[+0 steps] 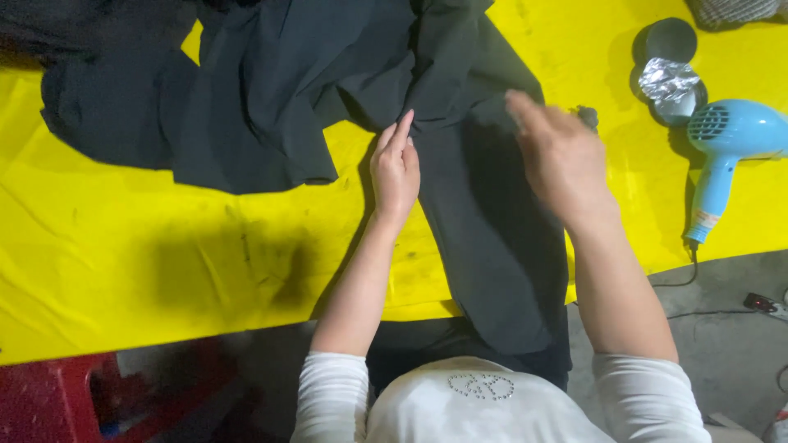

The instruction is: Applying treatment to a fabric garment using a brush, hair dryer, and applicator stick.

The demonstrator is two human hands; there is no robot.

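Note:
A dark garment (304, 90) lies spread on a yellow table cover (123, 246), with one long part (492, 238) hanging over the near edge toward me. My left hand (396, 168) rests flat on the cloth with fingers together, pointing away, at the left edge of that part. My right hand (558, 152) hovers or presses on the cloth to the right, fingers spread, blurred by motion. Neither hand grips anything.
A light blue hair dryer (726, 152) lies at the right with its cord (681, 275) running off the table. Behind it stands a dark round tin (669, 41) with crumpled foil (669, 82). A red stool (57, 402) is at the lower left, grey floor (722, 344) at right.

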